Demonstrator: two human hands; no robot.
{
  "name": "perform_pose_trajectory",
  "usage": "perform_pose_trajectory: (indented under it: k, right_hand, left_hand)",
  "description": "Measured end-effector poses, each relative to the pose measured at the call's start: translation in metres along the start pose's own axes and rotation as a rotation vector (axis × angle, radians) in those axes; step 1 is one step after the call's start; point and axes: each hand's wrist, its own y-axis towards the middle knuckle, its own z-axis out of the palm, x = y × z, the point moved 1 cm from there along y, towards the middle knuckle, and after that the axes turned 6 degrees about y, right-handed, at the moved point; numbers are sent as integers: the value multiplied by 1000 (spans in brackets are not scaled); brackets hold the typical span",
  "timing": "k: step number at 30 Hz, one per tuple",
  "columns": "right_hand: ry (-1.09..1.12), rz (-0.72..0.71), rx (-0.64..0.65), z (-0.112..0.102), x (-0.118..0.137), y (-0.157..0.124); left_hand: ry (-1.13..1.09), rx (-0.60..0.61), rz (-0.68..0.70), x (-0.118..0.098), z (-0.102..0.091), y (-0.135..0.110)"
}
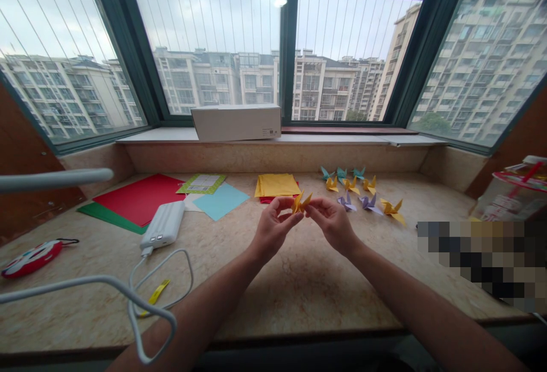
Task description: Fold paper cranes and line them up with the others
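Note:
Between my two hands, above the middle of the stone counter [299, 281], is a small yellow origami crane [299, 203]. My left hand [277, 221] pinches its left side with thumb and fingers. On its right side, the fingertips of my right hand [331, 218] grip a pointed end. Just behind my hands lies a stack of yellow paper [277, 185] with red sheets under it. To the right of my right hand stand folded cranes in rows: teal ones [342, 174], yellow ones [351, 185], purple ones [370, 204] and a larger yellow crane [393, 209].
On the left are red paper [137, 198], green paper [111, 218], light blue paper [222, 201], and a white power bank [163, 224] with a looping cable [191, 281]. A red-and-white object [32, 258] lies far left. A white box [237, 122] sits on the sill; a plastic cup [508, 195] stands right.

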Motion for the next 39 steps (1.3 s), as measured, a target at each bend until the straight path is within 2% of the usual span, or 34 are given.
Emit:
perform_pose_trajectory:
  k: [4, 8, 12, 17, 21, 25, 29, 33, 39]
  right_hand:
    - [-48, -8, -34, -2, 1, 0]
    - [-65, -23, -36, -2, 2, 0]
    - [-38, -24, -42, -1, 3, 1]
    - [35, -37, -49, 1, 6, 0]
    - [143, -9, -9, 3, 7, 0]
    - [9, 103, 79, 6, 5, -1]
    - [-60, 122, 197, 11, 2, -4]
    - [-58, 111, 155, 10, 0, -3]
    - [-118, 146, 203, 7, -3, -2]
  left_hand:
    - [6, -9, -5, 3, -2, 2]
    - [7, 43, 1, 4, -3, 2]
    - [-2, 80, -1, 0, -1, 0]
    - [13, 53, -31, 0, -1, -1]
    - [-36, 6, -28, 3, -3, 1]
    - [-57, -28, 29, 3, -4, 3]
    - [-89, 29, 46, 5, -4, 3]
    - [-128, 61, 51, 7, -5, 4]
    - [-136, 75, 62, 11, -6, 5]
